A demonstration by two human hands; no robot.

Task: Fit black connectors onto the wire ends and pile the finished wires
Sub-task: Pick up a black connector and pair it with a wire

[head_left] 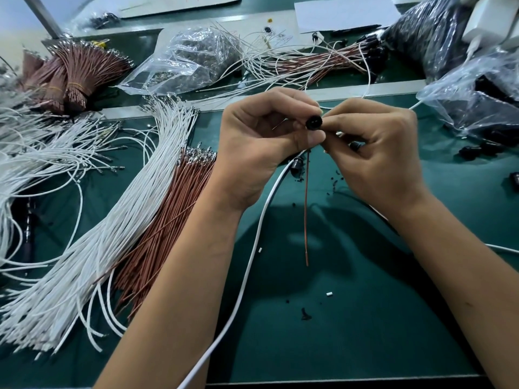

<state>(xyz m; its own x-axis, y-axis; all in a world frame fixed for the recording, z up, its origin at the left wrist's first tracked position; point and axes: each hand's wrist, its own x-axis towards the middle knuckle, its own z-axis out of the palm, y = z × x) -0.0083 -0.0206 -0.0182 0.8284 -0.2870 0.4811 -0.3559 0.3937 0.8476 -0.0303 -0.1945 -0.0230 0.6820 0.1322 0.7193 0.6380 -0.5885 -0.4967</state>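
Observation:
A small round black connector [313, 122] is held above the green mat between both hands. My left hand [261, 141] pinches it with thumb and curled fingers. My right hand [373, 147] pinches at its right side, where a wire end is hidden by the fingers. A brown wire [306, 209] hangs straight down from the hands. A thick white cable [252, 248] runs from under the hands toward the front edge. Finished wires with black connectors [323, 61] lie piled at the back.
Loose white wires [92, 240] and brown wires [160, 228] fan across the left of the mat. Banded brown bundles [70, 77] sit at the back left. Clear bags [193, 57] and bags of black connectors [483, 102] lie behind and to the right. Loose connectors [477, 151] lie on the right.

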